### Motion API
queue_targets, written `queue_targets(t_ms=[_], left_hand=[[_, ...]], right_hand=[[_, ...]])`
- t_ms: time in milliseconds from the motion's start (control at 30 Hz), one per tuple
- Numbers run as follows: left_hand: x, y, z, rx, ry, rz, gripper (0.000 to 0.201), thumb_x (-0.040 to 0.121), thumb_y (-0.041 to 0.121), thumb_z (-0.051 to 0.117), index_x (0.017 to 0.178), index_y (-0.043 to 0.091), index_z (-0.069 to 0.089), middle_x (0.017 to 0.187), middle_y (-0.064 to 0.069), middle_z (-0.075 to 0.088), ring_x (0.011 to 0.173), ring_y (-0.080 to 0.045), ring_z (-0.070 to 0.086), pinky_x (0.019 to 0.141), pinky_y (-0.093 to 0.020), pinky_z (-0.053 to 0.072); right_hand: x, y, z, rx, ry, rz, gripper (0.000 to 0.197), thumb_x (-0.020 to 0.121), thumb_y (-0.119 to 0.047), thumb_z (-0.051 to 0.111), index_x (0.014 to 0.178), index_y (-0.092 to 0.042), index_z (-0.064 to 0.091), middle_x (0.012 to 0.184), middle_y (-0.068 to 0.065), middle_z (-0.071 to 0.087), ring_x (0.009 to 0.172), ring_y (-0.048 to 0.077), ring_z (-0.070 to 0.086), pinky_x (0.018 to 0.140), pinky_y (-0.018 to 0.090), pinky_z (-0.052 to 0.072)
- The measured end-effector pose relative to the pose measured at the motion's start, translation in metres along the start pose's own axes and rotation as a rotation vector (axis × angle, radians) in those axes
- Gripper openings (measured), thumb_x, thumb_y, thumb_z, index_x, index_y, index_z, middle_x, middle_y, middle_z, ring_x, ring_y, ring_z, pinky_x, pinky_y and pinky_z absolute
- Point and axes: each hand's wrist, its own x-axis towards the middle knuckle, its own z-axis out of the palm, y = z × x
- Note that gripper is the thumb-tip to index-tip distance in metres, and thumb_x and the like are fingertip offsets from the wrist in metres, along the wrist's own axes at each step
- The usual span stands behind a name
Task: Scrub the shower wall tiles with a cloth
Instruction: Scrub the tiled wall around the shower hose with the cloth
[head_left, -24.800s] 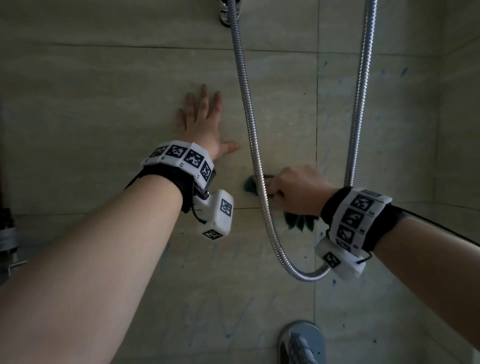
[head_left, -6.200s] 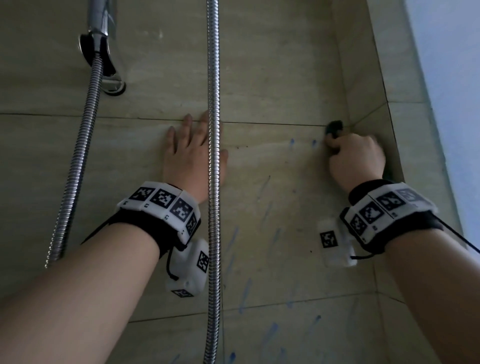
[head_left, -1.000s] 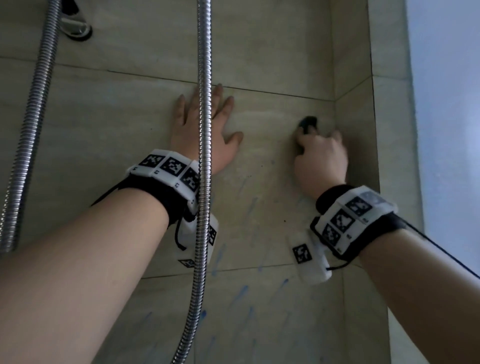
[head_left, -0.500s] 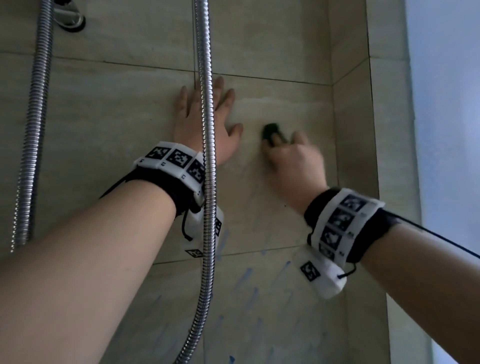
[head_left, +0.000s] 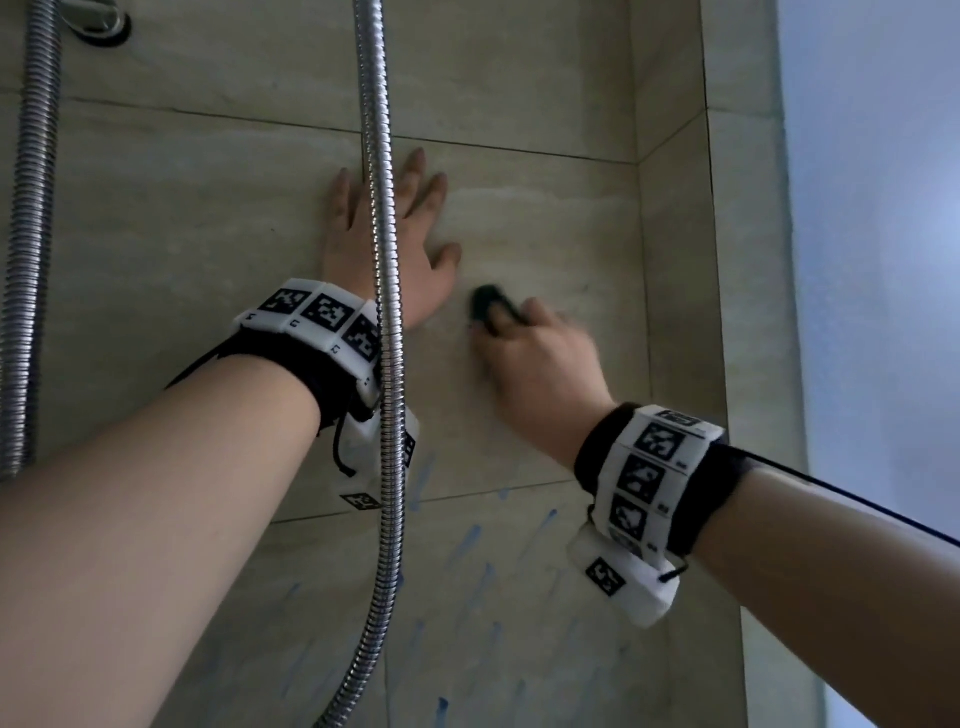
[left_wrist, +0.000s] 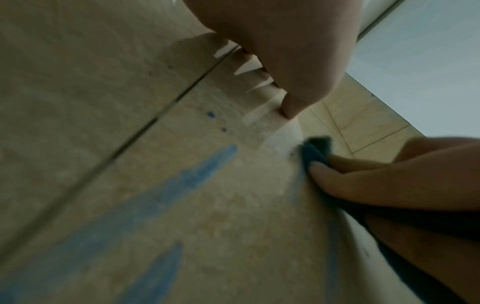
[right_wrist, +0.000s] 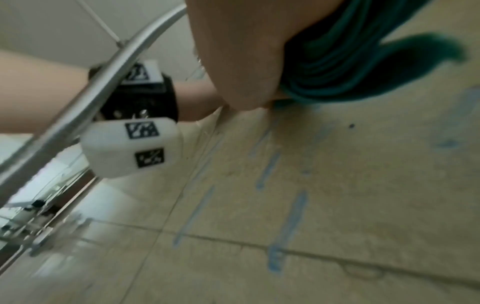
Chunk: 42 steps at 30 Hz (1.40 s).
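Hanging shower hose (head_left: 382, 260) crossing left hand (head_left: 387, 254), seemingly.

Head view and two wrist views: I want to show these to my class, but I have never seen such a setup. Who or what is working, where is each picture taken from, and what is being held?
No machine here: a person works with bare hands, wearing a camera on the head and one on each patterned wristband. The head view looks at both hands; each wrist view looks along its own hand. The left hand lies flat on the tiled wall, fingers spread. The right hand grips a dark green cloth and presses it on the tile. Blue streaks run down the tiles below. A metal shower hose hangs in front of the left arm.
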Motion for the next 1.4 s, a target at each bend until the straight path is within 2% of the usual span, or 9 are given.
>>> queue_targets(t_ms=[100, 200, 400, 633, 800, 900, 1133, 1233, 1400], left_hand=[[0.0, 0.001, 0.0, 0.021, -0.011, 0.015, 0.069, 0.094, 0.05, 0.041, 0.153, 0.023, 0.017, 0.162, 0.002, 0.001, 0.148, -0.027, -0.001, 0.119, -0.046, -0.001], [-0.003, 0.003, 0.0, 0.018, -0.003, 0.007, 0.068, 0.095, 0.049, 0.041, 0.153, 0.023, 0.018, 0.162, 0.001, 0.003, 0.148, -0.028, 0.002, 0.12, -0.046, 0.0], [-0.012, 0.009, 0.002, -0.003, -0.026, 0.033, 0.067, 0.096, 0.047, 0.041, 0.153, 0.022, 0.016, 0.162, 0.001, 0.001, 0.148, -0.025, -0.003, 0.12, -0.044, -0.001], [-0.015, 0.007, 0.003, -0.002, -0.029, 0.073, 0.069, 0.094, 0.048, 0.044, 0.153, 0.022, 0.019, 0.162, 0.002, 0.004, 0.148, -0.026, -0.002, 0.12, -0.045, 0.0], [-0.021, 0.004, 0.005, 0.003, -0.033, 0.092, 0.068, 0.094, 0.048, 0.042, 0.153, 0.022, 0.019, 0.162, 0.003, 0.003, 0.148, -0.022, -0.002, 0.12, -0.045, 0.001], [-0.027, 0.001, 0.006, -0.002, -0.037, 0.123, 0.068, 0.095, 0.048, 0.042, 0.153, 0.023, 0.019, 0.162, 0.003, 0.004, 0.148, -0.021, -0.001, 0.12, -0.045, 0.002], [-0.031, -0.008, 0.004, -0.008, -0.04, 0.171, 0.066, 0.094, 0.047, 0.047, 0.152, 0.024, 0.025, 0.161, 0.004, 0.011, 0.147, -0.02, 0.005, 0.119, -0.046, 0.005], [-0.036, -0.012, -0.002, 0.031, -0.039, 0.174, 0.063, 0.095, 0.048, 0.044, 0.152, 0.027, 0.024, 0.161, 0.006, 0.01, 0.148, -0.018, 0.005, 0.12, -0.047, 0.002], [-0.048, -0.019, -0.011, 0.055, -0.026, 0.168, 0.06, 0.097, 0.048, 0.042, 0.151, 0.029, 0.025, 0.161, 0.008, 0.011, 0.148, -0.016, 0.005, 0.115, -0.042, -0.011]], right_hand=[[0.005, 0.016, 0.0, 0.073, 0.088, -0.077, 0.037, 0.082, -0.014, 0.043, 0.104, -0.019, 0.072, 0.092, 0.003, 0.07, 0.072, 0.031, 0.053, 0.056, 0.029, 0.03], [0.014, 0.053, -0.011, 0.066, -0.092, 0.29, 0.044, 0.092, -0.015, 0.044, 0.134, -0.027, 0.052, 0.105, 0.013, 0.058, 0.102, 0.034, 0.048, 0.073, 0.035, 0.037], [0.01, 0.055, -0.008, 0.07, -0.19, 0.614, 0.026, 0.091, -0.012, 0.045, 0.107, -0.001, 0.063, 0.109, 0.019, 0.061, 0.107, 0.036, 0.052, 0.074, 0.035, 0.039], [0.002, 0.012, -0.015, 0.241, -0.12, 0.191, 0.049, 0.092, -0.022, 0.047, 0.14, -0.037, 0.045, 0.111, 0.01, 0.052, 0.101, 0.032, 0.049, 0.077, 0.031, 0.035], [-0.003, 0.062, -0.017, 0.232, -0.173, 0.62, 0.047, 0.091, -0.014, 0.046, 0.135, -0.028, 0.053, 0.123, 0.016, 0.057, 0.116, 0.035, 0.044, 0.091, 0.038, 0.04], [0.004, 0.048, -0.015, 0.193, -0.18, 0.578, 0.043, 0.091, -0.014, 0.045, 0.133, -0.017, 0.054, 0.119, 0.015, 0.058, 0.117, 0.033, 0.041, 0.092, 0.038, 0.037], [0.02, 0.01, -0.028, 0.387, -0.026, 0.246, 0.052, 0.091, -0.005, 0.044, 0.138, -0.028, 0.05, 0.117, -0.01, 0.051, 0.11, 0.03, 0.038, 0.095, 0.035, 0.029], [0.016, 0.011, -0.023, 0.285, -0.044, 0.088, 0.051, 0.09, -0.008, 0.046, 0.136, -0.031, 0.052, 0.13, 0.001, 0.056, 0.107, 0.03, 0.039, 0.09, 0.036, 0.026], [0.027, 0.028, -0.021, 0.432, 0.0, 0.391, 0.058, 0.087, -0.003, 0.043, 0.135, -0.034, 0.051, 0.132, 0.007, 0.052, 0.111, 0.03, 0.037, 0.097, 0.034, 0.025]])
